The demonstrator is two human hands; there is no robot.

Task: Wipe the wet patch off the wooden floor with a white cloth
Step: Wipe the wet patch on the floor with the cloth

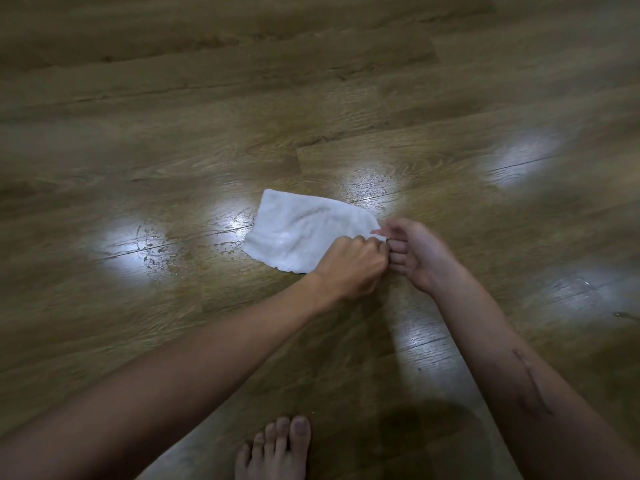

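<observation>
Both hands, L (349, 265) & R (415, 251), grip clenched on white cloth (304, 230) corner; cloth flat on wet wooden floor (156, 251).

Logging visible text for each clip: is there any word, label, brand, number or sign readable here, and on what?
None. The white cloth shows no tag or print, the wooden floor shows only grain, glare and water drops, and neither the left hand nor the right hand carries any writing.
</observation>
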